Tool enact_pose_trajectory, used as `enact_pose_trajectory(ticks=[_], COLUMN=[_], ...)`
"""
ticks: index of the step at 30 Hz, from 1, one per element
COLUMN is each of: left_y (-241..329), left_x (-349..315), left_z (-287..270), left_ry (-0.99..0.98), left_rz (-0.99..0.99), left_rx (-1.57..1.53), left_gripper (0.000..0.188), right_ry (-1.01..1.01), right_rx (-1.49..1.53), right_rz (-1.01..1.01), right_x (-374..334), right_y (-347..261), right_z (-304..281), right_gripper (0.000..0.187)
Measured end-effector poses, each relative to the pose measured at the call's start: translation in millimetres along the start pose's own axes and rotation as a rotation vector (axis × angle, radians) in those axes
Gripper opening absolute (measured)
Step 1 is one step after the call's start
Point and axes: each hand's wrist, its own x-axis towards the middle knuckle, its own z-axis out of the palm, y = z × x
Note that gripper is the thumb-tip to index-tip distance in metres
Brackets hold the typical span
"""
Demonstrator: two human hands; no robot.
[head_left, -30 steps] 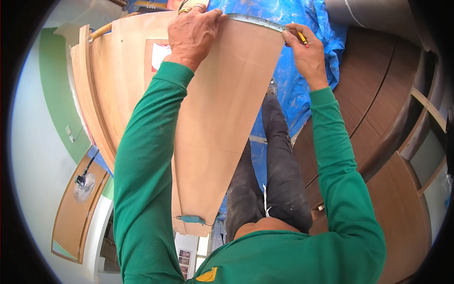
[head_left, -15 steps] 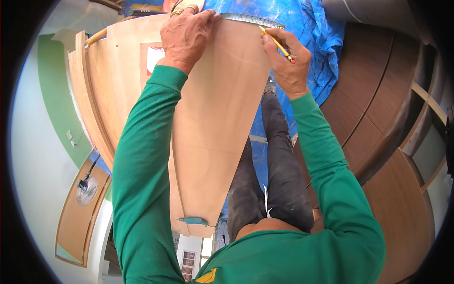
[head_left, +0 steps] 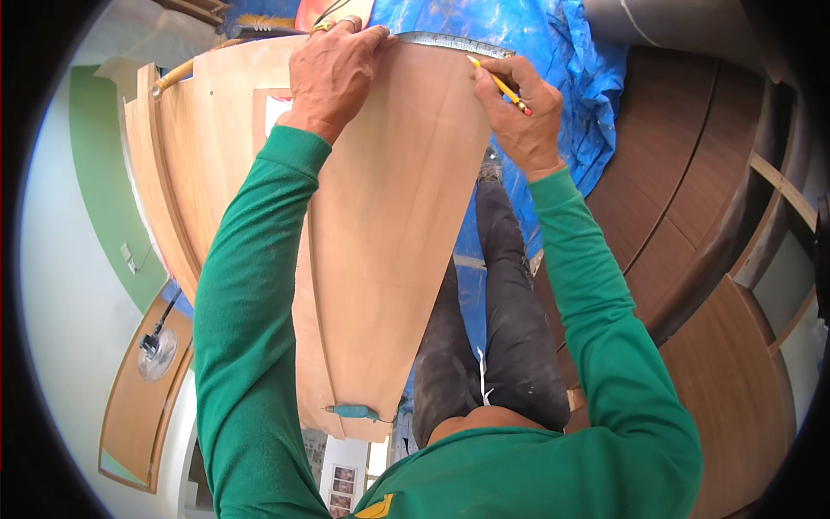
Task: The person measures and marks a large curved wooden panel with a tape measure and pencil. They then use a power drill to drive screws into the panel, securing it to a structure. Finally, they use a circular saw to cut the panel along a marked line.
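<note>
A metal tape measure [head_left: 451,41] lies along the far edge of a light-brown plywood board [head_left: 393,216]. My left hand [head_left: 337,73], a ring on one finger, is curled over that edge at the tape's left end. Whatever part of the tape lies beneath its fingers is hidden. Between the fingers of my right hand [head_left: 527,112] is a yellow pencil [head_left: 508,93] with a red eraser. Its tip points up and left at the board just below the tape. The right fingertips are at the tape's right end, by the board's right corner.
A teal pen-shaped tool [head_left: 353,412] with a cord lies on the board's near end. Crumpled blue sheeting [head_left: 584,95] covers the floor beyond and to the right. Dark brown panels [head_left: 666,164] stand at right. A wooden handle [head_left: 177,73] sticks out at far left.
The pencil tip has shifted a little left along the tape, with the right hand following. Both hands stay at the board's far edge, and the whole view has moved slightly.
</note>
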Motion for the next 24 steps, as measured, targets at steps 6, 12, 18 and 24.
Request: enact_pose_trajectory(ticks=[6, 12, 18, 24], left_y=[-5.3, -21.7, -31.3, -22.2], left_x=[-1.5, 9.4, 21.5, 16.8], left_z=[-0.8, -8.9, -11.3, -6.0], left_ry=[0.040, -0.061, -0.067, -0.018], left_rz=[0.039, 0.084, 0.210, 0.179], left_rx=[-0.043, -0.182, -0.255, -0.124], left_gripper=[0.028, 0.031, 0.030, 0.028], right_ry=[0.315, -0.089, 0.034, 0.084], right_rx=[0.265, 0.189, -0.076, 0.010], right_rz=[0.115, 0.345, 0.104, 0.225], right_x=[2.0, 37.3, 18.6, 5.3], right_y=[4.6, 36.5, 28.0, 20.8], right_z=[-15.0, -32.4, -39.0, -22.1], right_gripper=[0.020, 0.030, 0.023, 0.021])
